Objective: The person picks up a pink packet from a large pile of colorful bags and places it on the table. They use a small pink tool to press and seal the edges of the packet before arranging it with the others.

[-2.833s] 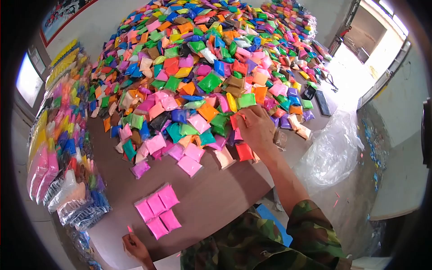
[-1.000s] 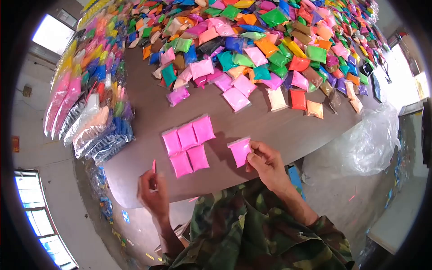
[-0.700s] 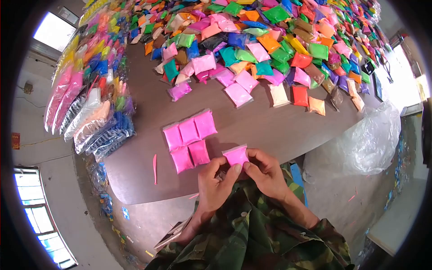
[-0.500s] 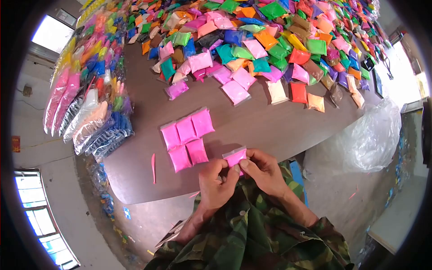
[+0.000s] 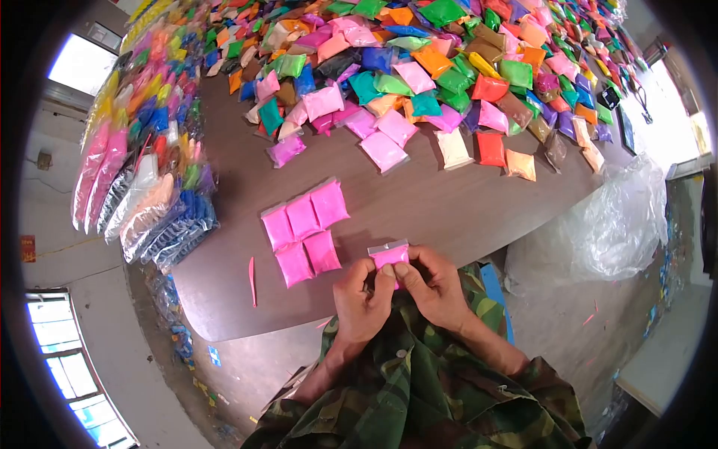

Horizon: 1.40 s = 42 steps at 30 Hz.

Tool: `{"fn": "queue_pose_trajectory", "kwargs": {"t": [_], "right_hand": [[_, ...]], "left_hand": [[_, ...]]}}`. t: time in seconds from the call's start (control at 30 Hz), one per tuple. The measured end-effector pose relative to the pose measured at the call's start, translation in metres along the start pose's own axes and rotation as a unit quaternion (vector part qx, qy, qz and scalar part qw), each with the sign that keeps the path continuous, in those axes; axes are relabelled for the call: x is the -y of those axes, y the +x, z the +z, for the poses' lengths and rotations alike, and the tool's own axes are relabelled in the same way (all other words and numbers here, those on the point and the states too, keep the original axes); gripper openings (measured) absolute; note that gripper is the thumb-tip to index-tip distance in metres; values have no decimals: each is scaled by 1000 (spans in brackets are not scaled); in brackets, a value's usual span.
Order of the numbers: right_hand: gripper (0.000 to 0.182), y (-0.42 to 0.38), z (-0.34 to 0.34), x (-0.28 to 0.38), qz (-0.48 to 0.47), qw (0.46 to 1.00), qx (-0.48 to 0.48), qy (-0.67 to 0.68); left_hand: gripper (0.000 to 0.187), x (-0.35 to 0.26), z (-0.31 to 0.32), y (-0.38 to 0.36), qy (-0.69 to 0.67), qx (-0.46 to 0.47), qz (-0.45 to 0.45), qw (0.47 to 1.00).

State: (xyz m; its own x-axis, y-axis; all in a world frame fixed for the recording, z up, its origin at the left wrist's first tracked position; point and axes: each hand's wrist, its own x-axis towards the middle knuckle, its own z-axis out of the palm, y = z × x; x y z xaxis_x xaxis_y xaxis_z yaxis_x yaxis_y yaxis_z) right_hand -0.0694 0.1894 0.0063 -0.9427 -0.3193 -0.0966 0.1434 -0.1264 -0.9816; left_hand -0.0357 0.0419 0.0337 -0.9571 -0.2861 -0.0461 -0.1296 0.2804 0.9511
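Between my two hands, over the table's near edge, is a small clear packet with bright pink filling [image 5: 390,255], its clear strip pointing away from me. My left hand [image 5: 363,299] is closed on the packet's left side. My right hand [image 5: 435,290] pinches its right side, and both thumbs press on its front. Ahead and to the left, several matching pink packets [image 5: 303,215] lie flat on the table in two touching rows. A thin pink knife-shaped tool [image 5: 253,281] rests to the left of them. My fingers hide the lower part of the held packet.
A large heap of packets in many colours [image 5: 419,75] covers the far side of the brown table [image 5: 224,299]. Bundles of filled clear bags [image 5: 149,179] stand along the left edge. A big crumpled clear plastic bag [image 5: 598,232] hangs at the right, beyond the table edge.
The held packet has turned slightly more upright, and my thumbs have come closer together on it. The view has shifted a little; the packets on the table lie as before.
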Motion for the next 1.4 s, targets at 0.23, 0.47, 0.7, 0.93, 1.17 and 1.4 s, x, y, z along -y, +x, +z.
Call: {"fn": "queue_pose_trajectory", "kwargs": {"t": [0.23, 0.47, 0.7, 0.93, 1.17, 1.4], "right_hand": [[21, 1, -6, 16, 46, 997, 9, 53], [21, 0, -7, 11, 47, 995, 21, 91], [20, 2, -9, 8, 59, 993, 6, 102], [14, 6, -12, 6, -10, 1000, 11, -8], [14, 7, -10, 21, 71, 994, 5, 78], [12, 8, -9, 9, -8, 1000, -22, -4]], "left_hand": [[24, 5, 7, 4, 51, -27, 80, 995], [43, 6, 4, 11, -2, 0, -13, 1000], [28, 7, 4, 11, -80, 51, -17, 995], [19, -7, 4, 12, -66, 61, -9, 996], [17, 2, 6, 16, -9, 55, 65, 996], [15, 0, 2, 14, -35, 65, 37, 997]]}}
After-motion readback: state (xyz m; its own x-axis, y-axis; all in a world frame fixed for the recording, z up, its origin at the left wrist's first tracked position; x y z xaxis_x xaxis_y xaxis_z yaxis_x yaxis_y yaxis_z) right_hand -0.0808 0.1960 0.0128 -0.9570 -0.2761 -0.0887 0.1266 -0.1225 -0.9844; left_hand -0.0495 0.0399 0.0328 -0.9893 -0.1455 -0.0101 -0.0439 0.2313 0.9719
